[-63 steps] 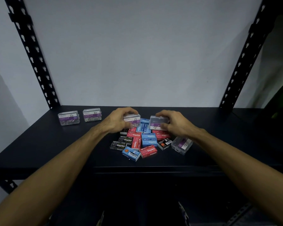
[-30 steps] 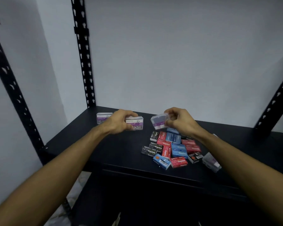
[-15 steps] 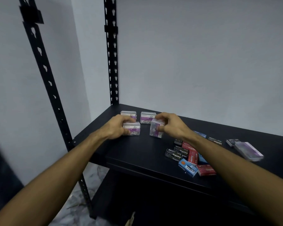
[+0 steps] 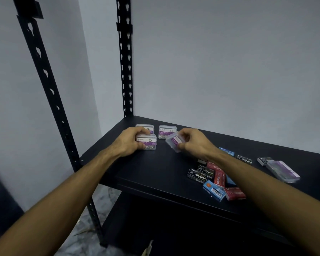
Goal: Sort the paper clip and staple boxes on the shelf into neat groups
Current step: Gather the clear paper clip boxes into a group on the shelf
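Two clear paper clip boxes with purple labels stand at the back left of the black shelf (image 4: 155, 169), the left one (image 4: 145, 126) and the right one (image 4: 167, 131). My left hand (image 4: 130, 141) grips a third paper clip box (image 4: 148, 143) resting on the shelf just in front of the left one. My right hand (image 4: 194, 142) holds a fourth paper clip box (image 4: 173, 142), tilted, in front of the right one. A jumble of red, blue and black staple boxes (image 4: 213, 179) lies under my right forearm. Another paper clip box (image 4: 283, 170) lies flat at the far right.
Black slotted uprights stand at the shelf's back left corner (image 4: 125, 71) and front left corner (image 4: 50, 100). A grey wall closes off the back. A lower shelf and a marbled floor (image 4: 92, 218) show below the front edge.
Both hands carried a paper clip box each from the pile leftward to the two boxes at the back left. The left box now rests on the shelf; the right one is tilted lower.
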Demonstrator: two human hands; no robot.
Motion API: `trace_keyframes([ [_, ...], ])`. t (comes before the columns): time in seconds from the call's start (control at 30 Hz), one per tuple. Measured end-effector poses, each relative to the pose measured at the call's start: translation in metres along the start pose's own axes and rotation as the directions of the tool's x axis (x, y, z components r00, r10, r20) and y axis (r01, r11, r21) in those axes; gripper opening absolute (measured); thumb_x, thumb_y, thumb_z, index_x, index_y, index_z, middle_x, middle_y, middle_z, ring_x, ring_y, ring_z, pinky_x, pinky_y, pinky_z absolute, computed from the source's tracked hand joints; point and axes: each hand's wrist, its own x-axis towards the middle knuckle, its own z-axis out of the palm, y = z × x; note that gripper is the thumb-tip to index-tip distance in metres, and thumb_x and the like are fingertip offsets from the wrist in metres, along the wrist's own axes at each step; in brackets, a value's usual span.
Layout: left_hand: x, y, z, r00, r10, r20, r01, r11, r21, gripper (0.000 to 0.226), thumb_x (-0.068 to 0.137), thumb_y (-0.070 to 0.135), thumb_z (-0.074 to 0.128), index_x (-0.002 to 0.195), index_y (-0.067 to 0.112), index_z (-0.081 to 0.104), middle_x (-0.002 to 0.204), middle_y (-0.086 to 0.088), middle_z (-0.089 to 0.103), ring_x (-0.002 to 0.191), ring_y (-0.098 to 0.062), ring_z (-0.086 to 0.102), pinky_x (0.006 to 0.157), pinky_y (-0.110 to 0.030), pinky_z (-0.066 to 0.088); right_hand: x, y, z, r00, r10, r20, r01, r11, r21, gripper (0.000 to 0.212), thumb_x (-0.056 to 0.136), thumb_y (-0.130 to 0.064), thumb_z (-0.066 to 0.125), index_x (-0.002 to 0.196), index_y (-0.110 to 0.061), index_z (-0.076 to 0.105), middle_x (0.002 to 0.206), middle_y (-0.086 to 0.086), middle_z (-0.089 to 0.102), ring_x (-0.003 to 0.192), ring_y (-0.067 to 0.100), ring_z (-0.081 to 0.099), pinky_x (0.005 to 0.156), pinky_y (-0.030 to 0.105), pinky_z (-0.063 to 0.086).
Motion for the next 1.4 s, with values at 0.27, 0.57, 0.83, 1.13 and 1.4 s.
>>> trace_keyframes([
  [0.27, -0.003, -0.006, -0.004, 0.997, -0.005, -0.081, 0.013, 0.994, 0.104, 0.045, 0.080, 0.012, 0.078, 0.121, 0.027, 0.064, 0.111, 0.004, 0.056, 0.099, -0.010, 0.058, 0.089, -0.020, 0.045, 0.017, -0.013, 0.016, 0.997, -0.082, -0.005, 0.081, 0.986, -0.147, 0.041, 0.086, -0.012, 0.069, 0.126, -0.017, 0.061, 0.121, 0.000, 0.061, 0.105, 0.016, 0.059, 0.095, 0.030, 0.049],
  [0.57, -0.005, -0.004, -0.006, 0.995, -0.011, -0.095, 0.022, 0.993, 0.114, 0.047, 0.082, 0.015, 0.078, 0.125, 0.026, 0.062, 0.111, 0.002, 0.054, 0.099, -0.010, 0.055, 0.088, -0.021, 0.044, 0.025, -0.020, 0.028, 0.991, -0.133, 0.002, 0.130, 0.966, -0.223, 0.043, 0.093, -0.007, 0.059, 0.135, -0.014, 0.058, 0.138, 0.006, 0.054, 0.121, 0.021, 0.054, 0.098, 0.024, 0.040],
  [0.83, -0.004, -0.005, -0.006, 0.995, -0.003, -0.099, 0.015, 0.992, 0.123, 0.048, 0.081, 0.015, 0.078, 0.125, 0.027, 0.063, 0.111, 0.002, 0.054, 0.100, -0.011, 0.055, 0.090, -0.022, 0.045, 0.028, -0.018, 0.028, 0.987, -0.158, -0.001, 0.153, 0.956, -0.249, 0.044, 0.095, -0.010, 0.059, 0.138, -0.014, 0.055, 0.139, 0.007, 0.052, 0.125, 0.023, 0.052, 0.103, 0.029, 0.040],
  [1.13, 0.000, -0.001, -0.009, 0.973, 0.104, -0.207, -0.061, 0.977, 0.204, 0.054, 0.083, 0.032, 0.075, 0.133, 0.029, 0.055, 0.122, 0.001, 0.050, 0.113, -0.013, 0.047, 0.097, -0.028, 0.040, 0.014, -0.011, 0.020, 0.982, -0.173, -0.075, 0.150, 0.958, -0.243, 0.053, 0.091, -0.026, 0.063, 0.140, -0.016, 0.047, 0.132, 0.004, 0.051, 0.118, 0.018, 0.052, 0.099, 0.029, 0.042],
  [1.4, 0.019, 0.072, 0.022, 0.958, 0.239, -0.159, -0.228, 0.970, 0.085, 0.040, 0.086, 0.033, 0.071, 0.125, 0.031, 0.061, 0.124, 0.001, 0.054, 0.118, -0.010, 0.053, 0.102, -0.034, 0.045, -0.030, 0.020, -0.040, 0.980, -0.130, -0.150, 0.082, 0.955, -0.286, 0.043, 0.093, -0.031, 0.061, 0.133, -0.016, 0.054, 0.128, 0.004, 0.055, 0.116, 0.017, 0.054, 0.101, 0.035, 0.045],
])
